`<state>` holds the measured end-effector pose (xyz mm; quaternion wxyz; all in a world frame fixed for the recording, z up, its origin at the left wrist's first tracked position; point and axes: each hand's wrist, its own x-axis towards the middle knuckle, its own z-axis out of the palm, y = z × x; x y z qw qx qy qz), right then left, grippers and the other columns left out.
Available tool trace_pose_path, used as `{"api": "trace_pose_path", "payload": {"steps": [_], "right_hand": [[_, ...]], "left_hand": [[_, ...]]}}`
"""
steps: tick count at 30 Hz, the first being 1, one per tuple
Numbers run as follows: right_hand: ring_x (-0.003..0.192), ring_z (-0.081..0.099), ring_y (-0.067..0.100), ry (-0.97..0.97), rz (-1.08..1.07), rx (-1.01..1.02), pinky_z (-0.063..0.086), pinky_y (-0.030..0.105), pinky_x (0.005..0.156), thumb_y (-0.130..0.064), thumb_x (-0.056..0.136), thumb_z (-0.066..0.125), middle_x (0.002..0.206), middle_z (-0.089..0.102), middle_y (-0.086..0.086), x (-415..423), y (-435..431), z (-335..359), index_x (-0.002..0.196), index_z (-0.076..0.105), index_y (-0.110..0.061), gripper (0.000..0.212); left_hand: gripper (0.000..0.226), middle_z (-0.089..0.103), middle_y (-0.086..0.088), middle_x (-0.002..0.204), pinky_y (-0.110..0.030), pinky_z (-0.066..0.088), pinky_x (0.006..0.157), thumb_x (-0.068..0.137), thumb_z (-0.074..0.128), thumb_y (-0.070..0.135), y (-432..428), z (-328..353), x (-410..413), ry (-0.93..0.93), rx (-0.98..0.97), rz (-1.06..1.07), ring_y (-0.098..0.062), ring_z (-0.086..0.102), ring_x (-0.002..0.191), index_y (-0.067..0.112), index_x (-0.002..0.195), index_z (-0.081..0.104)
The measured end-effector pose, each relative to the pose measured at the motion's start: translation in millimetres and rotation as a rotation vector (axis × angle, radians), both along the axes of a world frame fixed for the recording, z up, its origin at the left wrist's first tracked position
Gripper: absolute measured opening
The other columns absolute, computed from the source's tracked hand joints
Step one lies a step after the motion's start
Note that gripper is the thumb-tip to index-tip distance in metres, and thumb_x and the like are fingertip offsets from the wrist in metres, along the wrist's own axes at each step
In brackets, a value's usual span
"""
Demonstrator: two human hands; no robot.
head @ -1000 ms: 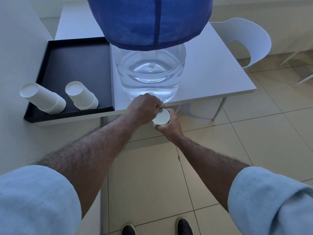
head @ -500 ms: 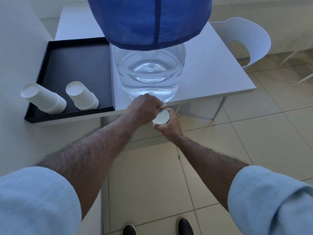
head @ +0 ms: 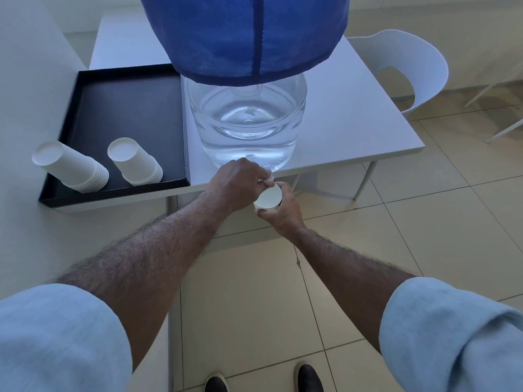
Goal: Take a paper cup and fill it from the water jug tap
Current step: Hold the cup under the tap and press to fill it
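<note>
A clear water jug [head: 247, 123] under a blue cloth cover [head: 243, 35] stands at the front edge of the white table [head: 353, 131]. My left hand [head: 239, 181] is closed over the tap at the jug's base; only a small white tip of the tap [head: 270, 178] shows. My right hand [head: 278, 210] grips a white paper cup [head: 268, 197] just below the tap, mouth up. Whether water runs into the cup is hidden.
A black tray [head: 124, 108] on the table's left holds two stacks of upturned paper cups, one at the left [head: 70, 166] and one beside it [head: 135, 161]. A white chair [head: 410, 66] stands behind the table on the right. My shoes [head: 263, 381] stand on the tiled floor below.
Almost nothing: both hands stay at the tap, the cup held beneath it; the cup sits marginally closer to the left hand.
</note>
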<state>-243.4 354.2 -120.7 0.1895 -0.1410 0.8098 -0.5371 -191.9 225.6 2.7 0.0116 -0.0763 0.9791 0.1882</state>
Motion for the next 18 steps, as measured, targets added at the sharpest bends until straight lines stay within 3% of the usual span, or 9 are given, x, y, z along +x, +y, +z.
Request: {"api": "trace_pose_path", "payload": {"steps": [7, 18], "right_hand": [[0.084, 0.06, 0.009, -0.005, 0.0, -0.012, 0.044, 0.006, 0.059, -0.018, 0.065, 0.084, 0.099, 0.065, -0.004, -0.6, 0.1, 0.4, 0.116, 0.049, -0.029, 0.063], [0.077, 0.058, 0.0, -0.016, 0.007, -0.014, 0.043, 0.005, 0.058, -0.017, 0.068, 0.084, 0.093, 0.062, -0.01, -0.7, 1.2, -6.0, 0.119, 0.05, -0.024, 0.061]], "left_hand": [[0.03, 0.075, -0.005, 0.113, -0.039, 0.055, 0.079, 0.093, 0.056, 0.044, -1.4, -2.0, -0.1, -0.006, -0.057, -0.017, -0.03, 0.067, 0.101, 0.025, 0.11, 0.072], [0.039, 0.066, 0.006, 0.134, -0.037, 0.054, 0.084, 0.092, 0.06, 0.041, 1.8, -7.9, 5.1, 0.08, -0.133, -0.054, -0.027, 0.067, 0.111, 0.024, 0.127, 0.065]]}}
